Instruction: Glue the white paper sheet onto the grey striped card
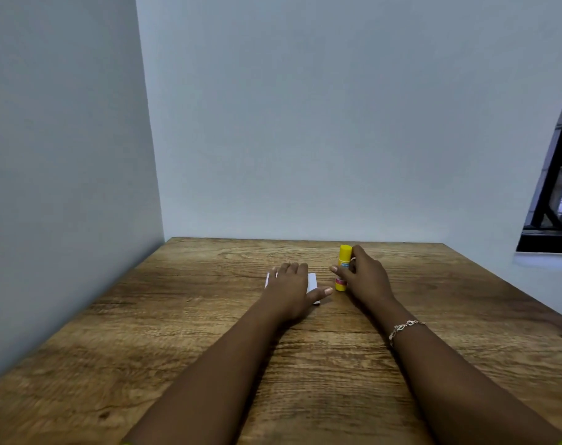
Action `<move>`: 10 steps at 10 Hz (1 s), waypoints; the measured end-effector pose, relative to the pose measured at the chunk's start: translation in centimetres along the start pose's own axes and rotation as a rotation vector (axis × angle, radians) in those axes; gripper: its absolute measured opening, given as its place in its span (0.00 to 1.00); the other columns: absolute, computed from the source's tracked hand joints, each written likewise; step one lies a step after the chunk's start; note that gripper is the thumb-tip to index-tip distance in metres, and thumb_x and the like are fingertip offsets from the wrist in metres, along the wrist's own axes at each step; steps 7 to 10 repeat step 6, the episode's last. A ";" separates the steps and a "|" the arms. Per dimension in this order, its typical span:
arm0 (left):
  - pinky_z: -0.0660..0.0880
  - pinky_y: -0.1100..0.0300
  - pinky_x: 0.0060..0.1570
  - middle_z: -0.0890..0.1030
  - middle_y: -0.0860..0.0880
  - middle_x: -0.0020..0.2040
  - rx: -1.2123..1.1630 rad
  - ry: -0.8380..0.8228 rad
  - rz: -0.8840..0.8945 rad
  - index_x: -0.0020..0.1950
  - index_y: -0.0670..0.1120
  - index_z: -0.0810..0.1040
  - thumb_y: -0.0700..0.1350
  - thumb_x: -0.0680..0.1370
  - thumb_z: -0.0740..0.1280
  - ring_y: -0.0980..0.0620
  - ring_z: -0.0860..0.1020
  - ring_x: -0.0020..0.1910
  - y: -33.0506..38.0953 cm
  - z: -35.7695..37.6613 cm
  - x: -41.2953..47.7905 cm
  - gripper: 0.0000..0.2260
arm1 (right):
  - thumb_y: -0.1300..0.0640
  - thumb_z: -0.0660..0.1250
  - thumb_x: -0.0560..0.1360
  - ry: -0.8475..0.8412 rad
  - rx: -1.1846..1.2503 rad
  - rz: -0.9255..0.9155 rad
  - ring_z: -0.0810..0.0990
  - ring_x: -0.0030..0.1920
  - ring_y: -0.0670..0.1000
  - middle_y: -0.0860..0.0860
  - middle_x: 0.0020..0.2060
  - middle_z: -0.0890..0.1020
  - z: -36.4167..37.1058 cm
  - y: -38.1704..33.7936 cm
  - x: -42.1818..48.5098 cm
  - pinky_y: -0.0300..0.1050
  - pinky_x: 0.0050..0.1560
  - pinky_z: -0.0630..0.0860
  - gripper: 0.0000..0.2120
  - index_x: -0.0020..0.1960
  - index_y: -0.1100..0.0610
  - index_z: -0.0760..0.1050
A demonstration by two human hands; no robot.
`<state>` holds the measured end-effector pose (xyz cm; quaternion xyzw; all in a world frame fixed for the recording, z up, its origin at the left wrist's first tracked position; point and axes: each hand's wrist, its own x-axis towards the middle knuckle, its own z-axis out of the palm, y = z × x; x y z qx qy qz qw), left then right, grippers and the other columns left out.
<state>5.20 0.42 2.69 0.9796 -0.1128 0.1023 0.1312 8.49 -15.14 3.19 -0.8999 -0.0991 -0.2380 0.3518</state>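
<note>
- White paper sheet (312, 282): lies flat on the wooden table (177, 332), toward the far middle of the top. Only its left edge and right end show from under the hand that covers it. From what shows, its long axis runs left to right across the table. No writing shows on the exposed parts.
- Left hand (291, 285): rests palm down on the paper sheet. The fingers are straight, close together and point away from the person; the thumb is spread out to the right, its tip past the sheet's right edge and over the bare wood.
- Glue stick (344, 256): a yellow tube just to the right of the sheet, apart from it. It stands with its base on the table, its long axis near vertical and its cap end pointing up. Its label carries a blue patch and a pink band near the base; the writing is too blurred to read.
- Right hand (364, 276): grips the glue stick at mid-height, with the thumb across the near side and the fingers curled round the far side. A chain bracelet (403, 327) circles the wrist.
- Setting: plain pale walls (305, 123) meet in a corner behind the table; a black-framed window (559, 187) sits at the right edge.
</note>
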 end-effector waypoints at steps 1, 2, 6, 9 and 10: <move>0.51 0.46 0.74 0.61 0.42 0.75 -0.008 0.012 -0.003 0.74 0.42 0.57 0.62 0.77 0.54 0.44 0.57 0.75 -0.1 0.1 -0.5 0.33 | 0.50 0.68 0.72 -0.029 0.004 0.002 0.76 0.39 0.56 0.55 0.37 0.77 0.0 -0.2 -0.4 0.45 0.33 0.64 0.15 0.49 0.60 0.68; 0.50 0.46 0.75 0.61 0.42 0.75 -0.021 0.033 -0.009 0.74 0.42 0.57 0.62 0.77 0.54 0.44 0.56 0.75 0.0 0.2 -1.1 0.32 | 0.49 0.68 0.72 -0.087 0.052 0.031 0.77 0.43 0.56 0.56 0.41 0.79 -0.6 -0.6 -1.2 0.47 0.39 0.69 0.19 0.54 0.61 0.69; 0.51 0.47 0.74 0.64 0.42 0.74 -0.085 0.029 -0.034 0.71 0.40 0.61 0.59 0.79 0.53 0.46 0.57 0.75 1.8 0.6 -6.2 0.28 | 0.44 0.59 0.76 -0.338 -0.208 -0.027 0.66 0.68 0.58 0.60 0.68 0.67 -1.9 -1.6 -7.4 0.50 0.66 0.65 0.30 0.69 0.62 0.59; 0.51 0.47 0.74 0.64 0.42 0.74 -0.085 0.029 -0.034 0.71 0.40 0.61 0.59 0.79 0.53 0.46 0.57 0.75 1.8 0.6 -6.2 0.28 | 0.44 0.59 0.76 -0.338 -0.208 -0.027 0.66 0.68 0.58 0.60 0.68 0.67 -1.9 -1.6 -7.4 0.50 0.66 0.65 0.30 0.69 0.62 0.59; 0.51 0.47 0.74 0.64 0.42 0.74 -0.085 0.029 -0.034 0.71 0.40 0.61 0.59 0.79 0.53 0.46 0.57 0.75 1.8 0.6 -6.2 0.28 | 0.44 0.59 0.76 -0.338 -0.208 -0.027 0.66 0.68 0.58 0.60 0.68 0.67 -1.9 -1.6 -7.4 0.50 0.66 0.65 0.30 0.69 0.62 0.59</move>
